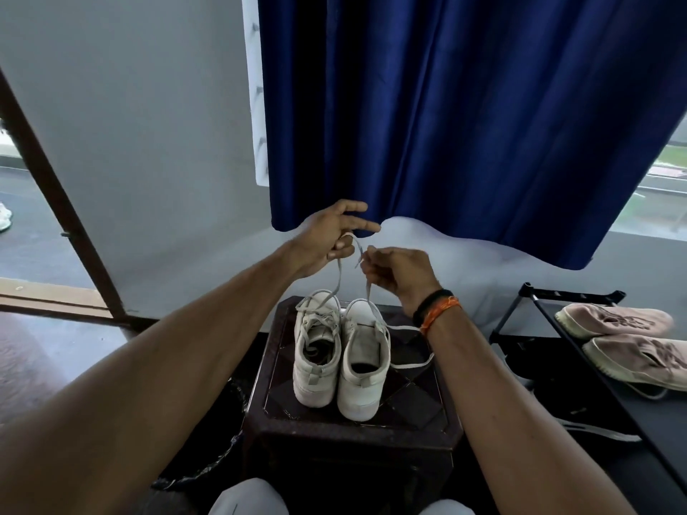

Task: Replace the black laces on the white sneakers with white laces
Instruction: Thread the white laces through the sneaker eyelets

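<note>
Two white sneakers stand heel-toward-me on a dark stool [427, 410]. The left sneaker [316, 362] is laced with a white lace. The right sneaker [362, 369] shows a bare tongue, and a white lace [409, 362] trails off its right side onto the stool. Above the shoes my left hand [331, 236] pinches a white lace [338, 276] with thumb and lower fingers, its index and middle fingers stretched out. My right hand [397, 273] pinches the other end of the lace [368, 288]. Both strands run down toward the sneakers.
A blue curtain [464, 117] hangs behind over a white-covered ledge. A black shoe rack [580, 302] at right holds a pair of pink sneakers [617, 321]. A black cord [208, 462] lies on the floor left of the stool. An open doorway is at far left.
</note>
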